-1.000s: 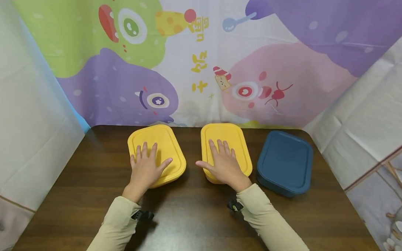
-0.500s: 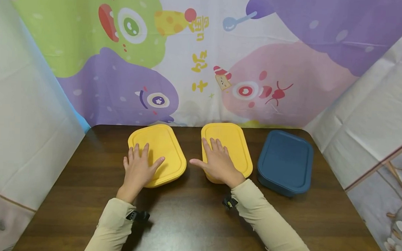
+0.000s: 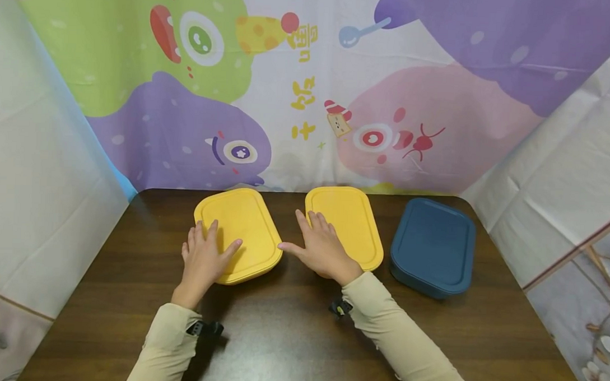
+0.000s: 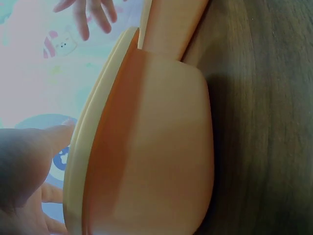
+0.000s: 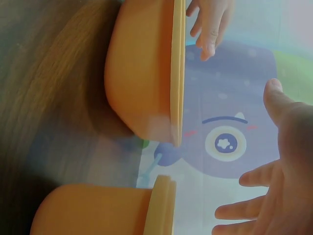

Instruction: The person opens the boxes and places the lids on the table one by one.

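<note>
A lidded yellow container (image 3: 250,228) sits at 10 o'clock on a dark, wood-grained table (image 3: 274,335), a second yellow container (image 3: 351,223) at 1 and a blue container (image 3: 432,245) at 2, each apart from the next. Hazy wrist views appear to show both yellow bases flat on the wood.
</note>
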Tool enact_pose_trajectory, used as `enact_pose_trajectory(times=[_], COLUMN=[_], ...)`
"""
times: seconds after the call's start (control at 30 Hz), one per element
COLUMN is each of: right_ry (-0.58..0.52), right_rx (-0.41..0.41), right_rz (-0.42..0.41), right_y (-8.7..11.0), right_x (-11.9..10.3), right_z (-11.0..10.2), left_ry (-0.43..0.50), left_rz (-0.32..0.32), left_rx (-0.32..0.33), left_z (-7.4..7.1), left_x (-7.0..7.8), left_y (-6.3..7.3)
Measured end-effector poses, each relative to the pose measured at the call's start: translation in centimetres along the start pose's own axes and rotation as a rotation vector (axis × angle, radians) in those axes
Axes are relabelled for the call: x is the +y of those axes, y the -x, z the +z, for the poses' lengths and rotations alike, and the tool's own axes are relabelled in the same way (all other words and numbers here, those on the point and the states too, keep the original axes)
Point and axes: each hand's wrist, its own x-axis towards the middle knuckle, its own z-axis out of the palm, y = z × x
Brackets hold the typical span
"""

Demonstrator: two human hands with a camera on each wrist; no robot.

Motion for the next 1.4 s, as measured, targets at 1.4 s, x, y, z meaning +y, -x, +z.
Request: enact_pose_trajectory(times=[1.4], right_ry=[-0.244], right_rx=[-0.111], right_rz=[-0.02], right_y=[-1.8], right_x=[-3.8], right_z=[2.7], left_ry=[0.197], left_rz=[-0.115], left_rx=[-0.02], left_z=[0.8], left_x=[-2.7], left_y=[0.0])
